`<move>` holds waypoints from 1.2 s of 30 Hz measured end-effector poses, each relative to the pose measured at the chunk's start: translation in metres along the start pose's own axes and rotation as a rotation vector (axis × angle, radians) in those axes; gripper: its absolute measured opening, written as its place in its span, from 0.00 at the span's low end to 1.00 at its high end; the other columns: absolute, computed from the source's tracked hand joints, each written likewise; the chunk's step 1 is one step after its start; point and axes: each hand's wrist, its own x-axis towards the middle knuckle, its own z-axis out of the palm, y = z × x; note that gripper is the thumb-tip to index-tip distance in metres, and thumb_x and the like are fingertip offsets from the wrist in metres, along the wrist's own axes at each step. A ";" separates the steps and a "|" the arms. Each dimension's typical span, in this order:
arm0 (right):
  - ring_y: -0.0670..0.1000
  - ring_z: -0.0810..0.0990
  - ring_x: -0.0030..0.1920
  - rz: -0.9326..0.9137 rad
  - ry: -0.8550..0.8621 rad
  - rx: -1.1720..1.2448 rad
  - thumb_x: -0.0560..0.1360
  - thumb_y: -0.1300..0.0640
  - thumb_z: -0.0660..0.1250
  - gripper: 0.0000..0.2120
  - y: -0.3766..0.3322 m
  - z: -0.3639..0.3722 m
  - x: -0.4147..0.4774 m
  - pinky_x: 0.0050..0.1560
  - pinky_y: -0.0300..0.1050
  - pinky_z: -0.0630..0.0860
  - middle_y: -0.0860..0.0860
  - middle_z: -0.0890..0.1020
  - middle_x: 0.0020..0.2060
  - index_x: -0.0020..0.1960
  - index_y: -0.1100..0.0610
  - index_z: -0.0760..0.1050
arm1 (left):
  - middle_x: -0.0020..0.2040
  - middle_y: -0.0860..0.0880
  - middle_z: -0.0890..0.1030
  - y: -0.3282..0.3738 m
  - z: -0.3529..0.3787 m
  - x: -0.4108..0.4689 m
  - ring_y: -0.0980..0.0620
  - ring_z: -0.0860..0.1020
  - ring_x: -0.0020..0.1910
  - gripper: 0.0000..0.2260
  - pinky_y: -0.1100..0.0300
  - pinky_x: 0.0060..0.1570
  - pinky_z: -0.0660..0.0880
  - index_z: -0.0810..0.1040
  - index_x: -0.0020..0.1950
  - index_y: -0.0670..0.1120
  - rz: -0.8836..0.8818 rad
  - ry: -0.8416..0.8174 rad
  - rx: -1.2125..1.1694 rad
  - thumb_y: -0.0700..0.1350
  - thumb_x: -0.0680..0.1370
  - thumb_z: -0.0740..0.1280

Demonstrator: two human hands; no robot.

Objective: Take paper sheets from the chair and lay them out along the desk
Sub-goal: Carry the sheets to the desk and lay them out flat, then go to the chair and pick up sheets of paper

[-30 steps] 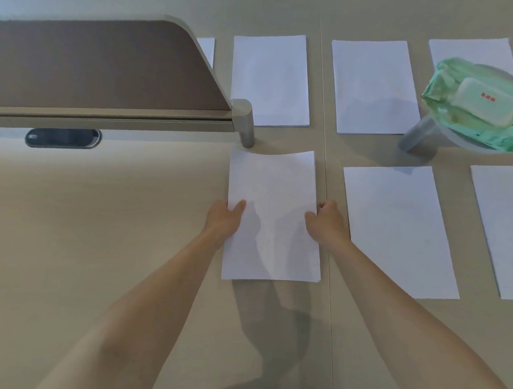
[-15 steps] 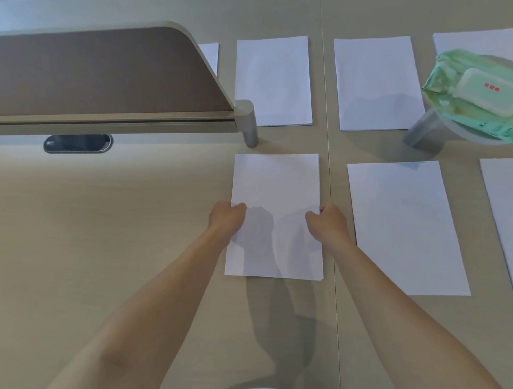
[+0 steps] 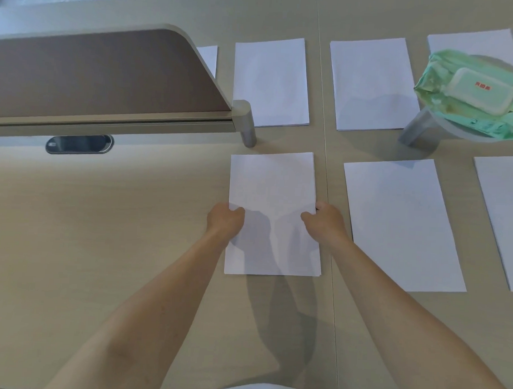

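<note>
Both forearms reach straight forward over the worktop (image 3: 100,246). The left grip (image 3: 225,219) and right grip (image 3: 326,221) each pinch a side edge of the sheet (image 3: 273,183), thumbs on top.

place: office
desk (image 3: 100,246): long, pale wood
divider (image 3: 93,75): brown panel
grommet (image 3: 78,144): cable port beside divider

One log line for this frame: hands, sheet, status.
left hand: pinches left edge of sheet | right hand: pinches right edge | sheet: down on desk | status: placing, likely release next
</note>
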 end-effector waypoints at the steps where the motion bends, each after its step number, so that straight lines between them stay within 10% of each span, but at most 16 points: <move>1: 0.53 0.76 0.36 0.004 0.000 -0.002 0.74 0.55 0.63 0.14 -0.001 -0.002 -0.002 0.34 0.42 0.71 0.59 0.81 0.42 0.49 0.66 0.77 | 0.43 0.48 0.81 0.000 -0.001 -0.001 0.47 0.79 0.43 0.09 0.60 0.36 0.72 0.81 0.48 0.42 0.006 -0.002 0.005 0.44 0.77 0.62; 5: 0.53 0.74 0.37 -0.016 0.033 -0.073 0.76 0.58 0.63 0.07 -0.008 -0.010 -0.013 0.31 0.39 0.67 0.52 0.74 0.37 0.40 0.59 0.71 | 0.41 0.50 0.78 0.000 -0.013 -0.011 0.46 0.79 0.43 0.05 0.58 0.38 0.73 0.75 0.43 0.46 0.031 -0.020 0.018 0.45 0.77 0.63; 9: 0.55 0.76 0.63 -0.116 -0.003 -0.196 0.79 0.54 0.63 0.19 -0.026 -0.006 -0.039 0.55 0.42 0.70 0.53 0.77 0.64 0.68 0.58 0.73 | 0.35 0.50 0.78 -0.012 -0.044 -0.028 0.50 0.76 0.34 0.07 0.61 0.35 0.69 0.76 0.39 0.45 0.129 -0.103 0.117 0.45 0.75 0.64; 14: 0.54 0.76 0.62 -0.368 -0.094 -0.410 0.79 0.55 0.61 0.17 -0.078 0.043 -0.094 0.60 0.48 0.75 0.52 0.77 0.65 0.66 0.55 0.75 | 0.31 0.50 0.75 -0.060 -0.112 -0.060 0.55 0.74 0.30 0.12 0.63 0.34 0.68 0.75 0.34 0.48 0.249 -0.060 0.172 0.40 0.78 0.65; 24: 0.58 0.79 0.57 -0.982 -0.183 -0.986 0.78 0.54 0.60 0.15 -0.182 0.256 -0.289 0.55 0.48 0.76 0.56 0.81 0.58 0.60 0.56 0.79 | 0.63 0.47 0.80 -0.290 -0.346 -0.192 0.48 0.77 0.61 0.15 0.60 0.56 0.70 0.79 0.65 0.46 0.160 0.248 0.173 0.51 0.82 0.63; 36: 0.55 0.75 0.63 -1.445 -0.390 -1.244 0.80 0.48 0.60 0.19 -0.236 0.527 -0.495 0.61 0.52 0.75 0.52 0.77 0.63 0.68 0.52 0.74 | 0.62 0.51 0.79 -0.543 -0.521 -0.333 0.50 0.77 0.59 0.14 0.58 0.53 0.71 0.78 0.64 0.50 -0.112 0.564 0.088 0.52 0.81 0.62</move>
